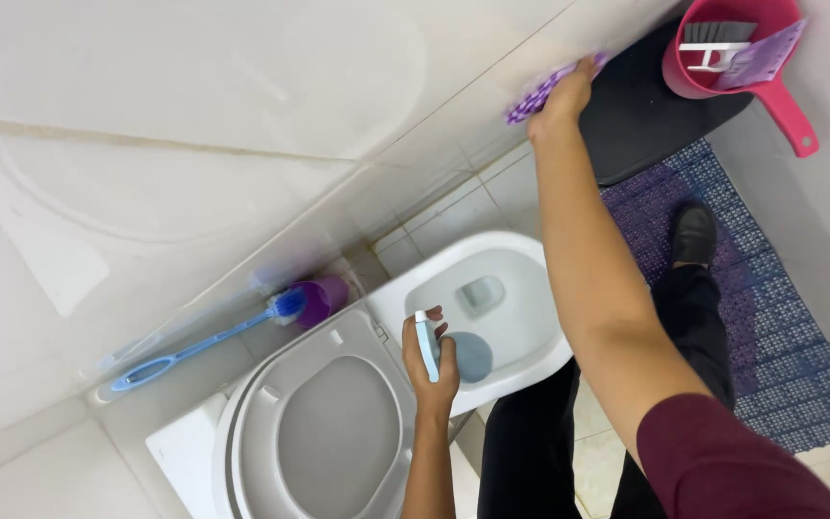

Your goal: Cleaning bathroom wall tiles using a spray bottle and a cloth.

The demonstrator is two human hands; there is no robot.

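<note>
Head view, left hand (431, 370) grip round spray bottle (427, 344), right hand (563, 96) w/ cloth (533, 95) on wall

Toilet bowl (492, 288) btwn wall (194, 144) & mat (770, 327); brush (242, 327) by wall, left of bowl; lid (329, 432) raised; dustpan (722, 48) beyond mat.

Colours only, w/ the white toilet bowl (492, 288) as ref. Cloth (542, 91) up past it on the wall is purple w/ white checks. Spray bottle (427, 344) right over the bowl is light blue w/ a white top. Brush (204, 341) beside it: blue handle, blue bristles, purple holder. Mat (770, 327) on the far side is purple, grid pattern. Scoop (737, 53) beyond that is pink-red. Sleeve (732, 461) is maroon, trousers (530, 442) and shoe (694, 234) black.
</note>
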